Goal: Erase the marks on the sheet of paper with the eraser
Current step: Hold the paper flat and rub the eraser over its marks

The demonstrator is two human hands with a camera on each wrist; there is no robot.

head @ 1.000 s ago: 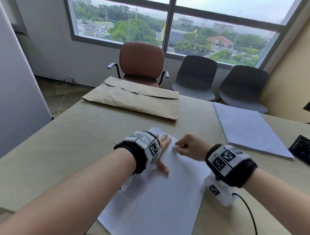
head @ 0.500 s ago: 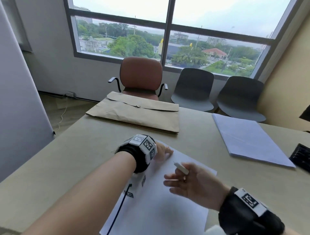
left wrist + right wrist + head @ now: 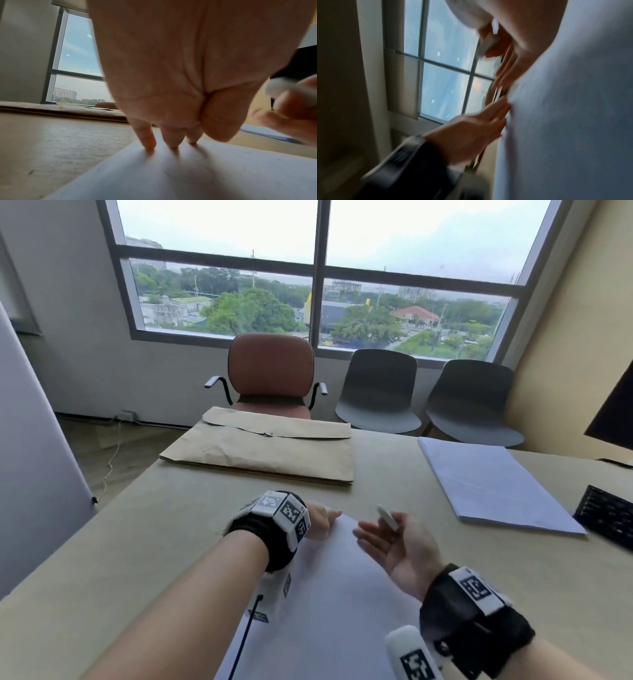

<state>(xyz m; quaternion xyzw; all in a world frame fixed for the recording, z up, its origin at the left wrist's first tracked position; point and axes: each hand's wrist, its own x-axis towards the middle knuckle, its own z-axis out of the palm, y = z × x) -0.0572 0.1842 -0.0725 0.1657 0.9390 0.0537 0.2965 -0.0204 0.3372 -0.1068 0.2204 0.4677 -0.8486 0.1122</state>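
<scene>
A white sheet of paper (image 3: 335, 594) lies on the beige table (image 3: 137, 542) in front of me. My left hand (image 3: 322, 522) presses straight fingertips (image 3: 149, 146) on the sheet's far left corner. Faint pencil marks (image 3: 205, 171) show on the sheet (image 3: 188, 175) just below those fingertips. My right hand (image 3: 394, 539) hovers above the sheet's far right part, turned palm-up, with its fingers stretched to the left. It pinches a small white eraser (image 3: 388, 518) that sticks up off the paper. The eraser (image 3: 283, 88) also appears in the left wrist view, and the right wrist view is blurred.
A large brown envelope (image 3: 267, 453) lies at the far side of the table. A stack of white paper (image 3: 489, 484) sits to the right, with a black keyboard (image 3: 606, 518) and a monitor edge (image 3: 616, 412) beyond it. Three chairs stand under the window.
My right hand lifted the eraser off the sheet, drew back and turned palm-up. The left hand stayed pressed on the sheet's corner. The head view tilted upward.
</scene>
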